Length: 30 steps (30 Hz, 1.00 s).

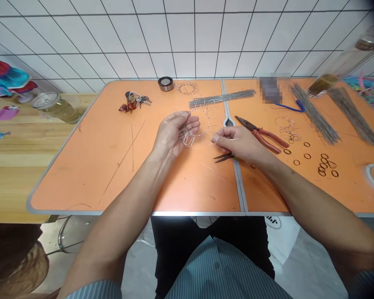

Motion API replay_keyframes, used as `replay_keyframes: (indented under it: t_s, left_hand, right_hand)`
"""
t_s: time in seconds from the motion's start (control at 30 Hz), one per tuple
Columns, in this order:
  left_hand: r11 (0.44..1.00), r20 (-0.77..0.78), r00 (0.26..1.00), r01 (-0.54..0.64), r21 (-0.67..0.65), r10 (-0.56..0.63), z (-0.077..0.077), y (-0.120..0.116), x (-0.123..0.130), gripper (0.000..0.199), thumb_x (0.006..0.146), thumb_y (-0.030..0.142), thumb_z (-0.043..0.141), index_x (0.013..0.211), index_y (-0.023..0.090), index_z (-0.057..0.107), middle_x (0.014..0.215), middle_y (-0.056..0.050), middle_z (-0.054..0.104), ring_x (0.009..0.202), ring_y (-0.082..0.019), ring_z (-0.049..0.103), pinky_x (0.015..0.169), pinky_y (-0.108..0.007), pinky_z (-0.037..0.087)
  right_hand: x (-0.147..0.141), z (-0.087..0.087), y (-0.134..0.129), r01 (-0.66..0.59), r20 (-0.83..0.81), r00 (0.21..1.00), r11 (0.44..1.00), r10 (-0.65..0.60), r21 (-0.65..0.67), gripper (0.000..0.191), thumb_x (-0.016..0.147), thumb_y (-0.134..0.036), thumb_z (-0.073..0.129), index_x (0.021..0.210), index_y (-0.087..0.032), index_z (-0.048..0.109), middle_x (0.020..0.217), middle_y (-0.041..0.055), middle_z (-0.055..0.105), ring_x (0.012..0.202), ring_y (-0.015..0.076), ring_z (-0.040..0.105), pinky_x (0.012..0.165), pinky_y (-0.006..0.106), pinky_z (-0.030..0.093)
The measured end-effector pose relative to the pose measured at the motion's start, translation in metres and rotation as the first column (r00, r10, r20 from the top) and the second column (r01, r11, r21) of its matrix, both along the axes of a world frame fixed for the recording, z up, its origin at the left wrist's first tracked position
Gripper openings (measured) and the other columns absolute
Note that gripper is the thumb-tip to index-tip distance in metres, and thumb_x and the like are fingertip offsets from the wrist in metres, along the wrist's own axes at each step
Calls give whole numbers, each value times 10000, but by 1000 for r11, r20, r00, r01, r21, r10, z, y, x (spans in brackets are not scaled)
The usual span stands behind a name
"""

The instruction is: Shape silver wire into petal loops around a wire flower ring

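Silver wire ring [199, 135] with loops

The looped wire frame [199, 124] consists of thin silver wire formed into a circular ring, with elongated loops radiating outward around its perimeter like petals. The loops are unevenly shaped, and several overlap at the lower left. The frame is held tilted, its left side gripped by the left hand [173, 137] and its lower right edge pinched by the right hand [237, 143].
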State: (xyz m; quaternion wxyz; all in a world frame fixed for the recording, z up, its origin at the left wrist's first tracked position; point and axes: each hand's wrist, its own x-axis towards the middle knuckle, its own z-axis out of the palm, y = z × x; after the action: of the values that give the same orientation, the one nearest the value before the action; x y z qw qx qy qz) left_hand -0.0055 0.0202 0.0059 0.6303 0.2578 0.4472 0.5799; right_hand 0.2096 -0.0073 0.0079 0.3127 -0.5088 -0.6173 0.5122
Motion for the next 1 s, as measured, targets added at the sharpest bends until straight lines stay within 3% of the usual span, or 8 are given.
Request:
replay_keyframes:
  t_s: [0.2,0.37,0.63,0.83,1.0]
  left_hand:
    - [1000,11,1000,13,7,-13,-3,1,-1,107,955,165,779,934,171,674,849,-57,830,767,-157,816,779,-258,680]
    - [1000,40,999,-13,-4,13,-2,1,2,93,1004,136,695,918,164,674,853,-64,834,770,-151,816,795,-254,670]
    - [1000,15,1000,0,3,0,-6,-1,1,130,951,210,807,967,176,683,973,-89,855,893,-197,846,891,-304,676]
    - [999,108,994,-23,24,20,-7,-2,4,54,997,152,724,969,173,682,992,-85,859,926,-193,850,976,-325,667]
    - [1000,120,993,-4,9,3,-4,-4,6,64,987,151,725,939,180,693,974,-89,862,1016,-222,856,1047,-353,655]
  right_hand:
    - [0,-4,2,54,-25,998,997,-52,60,237,974,-390,788,833,-205,745,794,28,711,670,138,566,624,300,419]
    - [-3,-8,0,10,-13,1000,999,-9,34,253,961,-434,819,875,-206,750,783,8,686,679,136,566,636,295,412]
    - [-4,-8,0,109,-86,991,992,-104,58,262,975,-401,793,832,-208,688,823,11,683,668,124,542,637,288,412]
    - [-12,-13,-3,0,-86,996,1000,-1,-18,295,952,-473,829,899,-202,726,803,2,683,664,119,555,628,272,438]
    - [-15,-12,-2,130,-127,984,991,-126,24,283,910,-405,845,797,-198,689,748,0,660,624,108,522,589,269,399]
